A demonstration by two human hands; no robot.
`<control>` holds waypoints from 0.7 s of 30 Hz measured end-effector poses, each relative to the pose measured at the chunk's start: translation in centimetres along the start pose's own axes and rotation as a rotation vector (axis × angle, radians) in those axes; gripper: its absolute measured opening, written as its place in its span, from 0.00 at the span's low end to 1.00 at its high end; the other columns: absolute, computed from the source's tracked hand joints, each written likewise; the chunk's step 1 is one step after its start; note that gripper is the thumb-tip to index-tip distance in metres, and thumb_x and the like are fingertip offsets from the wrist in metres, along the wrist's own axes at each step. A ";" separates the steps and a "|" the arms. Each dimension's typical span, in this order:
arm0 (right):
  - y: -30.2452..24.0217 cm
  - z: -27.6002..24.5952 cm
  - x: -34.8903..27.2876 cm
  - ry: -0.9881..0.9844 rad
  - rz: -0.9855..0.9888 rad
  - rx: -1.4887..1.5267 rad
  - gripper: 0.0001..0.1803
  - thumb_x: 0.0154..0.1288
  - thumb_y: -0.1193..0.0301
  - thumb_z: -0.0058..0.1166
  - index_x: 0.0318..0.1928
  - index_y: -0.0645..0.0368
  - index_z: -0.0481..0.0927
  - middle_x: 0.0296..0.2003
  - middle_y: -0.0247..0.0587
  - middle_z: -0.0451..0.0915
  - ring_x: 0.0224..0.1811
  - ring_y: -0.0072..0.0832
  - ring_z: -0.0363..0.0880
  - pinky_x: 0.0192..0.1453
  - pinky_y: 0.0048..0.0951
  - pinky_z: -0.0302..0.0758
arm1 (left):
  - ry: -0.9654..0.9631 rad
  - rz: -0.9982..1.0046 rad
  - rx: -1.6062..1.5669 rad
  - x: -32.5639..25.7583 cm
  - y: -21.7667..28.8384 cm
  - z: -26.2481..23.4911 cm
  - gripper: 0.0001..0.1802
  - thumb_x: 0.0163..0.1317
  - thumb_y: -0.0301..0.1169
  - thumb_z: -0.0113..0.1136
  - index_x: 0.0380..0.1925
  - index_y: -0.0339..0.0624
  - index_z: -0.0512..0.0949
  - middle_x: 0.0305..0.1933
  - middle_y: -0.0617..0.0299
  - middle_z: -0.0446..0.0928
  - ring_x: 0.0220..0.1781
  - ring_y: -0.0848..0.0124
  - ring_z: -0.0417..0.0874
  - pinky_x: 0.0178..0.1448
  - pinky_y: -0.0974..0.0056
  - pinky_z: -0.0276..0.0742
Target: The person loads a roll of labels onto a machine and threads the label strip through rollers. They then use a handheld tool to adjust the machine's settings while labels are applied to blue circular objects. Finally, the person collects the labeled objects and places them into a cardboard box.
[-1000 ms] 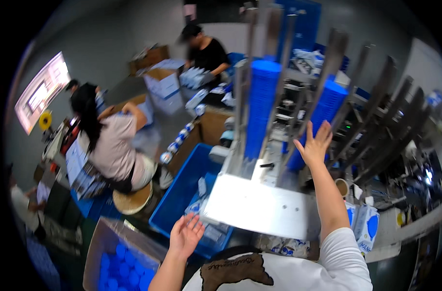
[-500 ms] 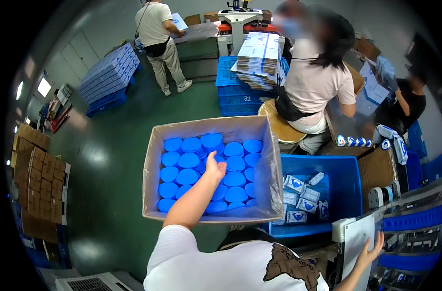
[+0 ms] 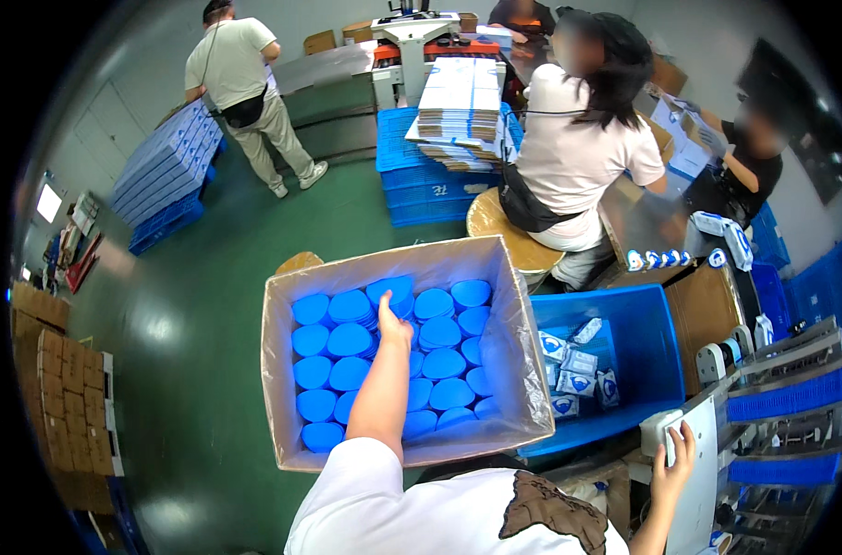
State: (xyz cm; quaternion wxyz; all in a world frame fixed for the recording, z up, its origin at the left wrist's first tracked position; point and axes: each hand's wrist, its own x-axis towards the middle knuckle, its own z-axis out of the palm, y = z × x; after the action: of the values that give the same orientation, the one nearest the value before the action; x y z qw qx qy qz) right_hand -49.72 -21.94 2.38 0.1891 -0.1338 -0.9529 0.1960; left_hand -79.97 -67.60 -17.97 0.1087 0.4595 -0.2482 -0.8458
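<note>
A large cardboard box [image 3: 277, 388] lined with clear plastic stands before me, packed with stacks of round blue discs [image 3: 350, 374]. My left hand [image 3: 396, 326] reaches into it. Its thumb lies against a stack of blue discs [image 3: 398, 289] near the far side; the other fingers are mostly hidden, so I cannot tell whether they grip the stack. At the lower right my right hand [image 3: 672, 453] is open, its fingers spread on the edge of a pale machine panel [image 3: 694, 476]. It holds nothing that I can see.
Right of the box, a blue crate [image 3: 666, 347] holds several white-and-blue packets [image 3: 578, 361]. Beyond stand stacked blue crates [image 3: 430, 199] under flat cartons [image 3: 458, 97]. A person sits on a round stool [image 3: 499, 222]; others work farther back. Loaded pallets line the left.
My left hand has moved up against the far stack, its fingers now less visible. The box appears lower and turned. My right hand has shifted left along the panel. The standing person has turned toward the pallet.
</note>
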 end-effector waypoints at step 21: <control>-4.3 -5.5 3.2 -0.236 -1.093 0.066 0.32 0.57 0.73 0.45 0.64 0.57 0.58 0.55 0.57 0.64 0.60 0.47 0.63 0.63 0.45 0.61 | -1.333 -1.327 1.115 -34.7 -13.9 2.9 0.37 0.51 0.53 0.49 0.60 0.49 0.62 0.63 0.55 0.64 0.64 0.59 0.65 0.68 0.49 0.54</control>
State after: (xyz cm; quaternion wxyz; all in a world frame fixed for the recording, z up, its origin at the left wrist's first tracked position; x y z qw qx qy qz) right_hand -51.10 -22.92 9.82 0.1595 0.4086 -0.8916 0.1125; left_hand -62.53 -40.53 1.21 -0.7483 -0.0638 -0.3085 -0.5838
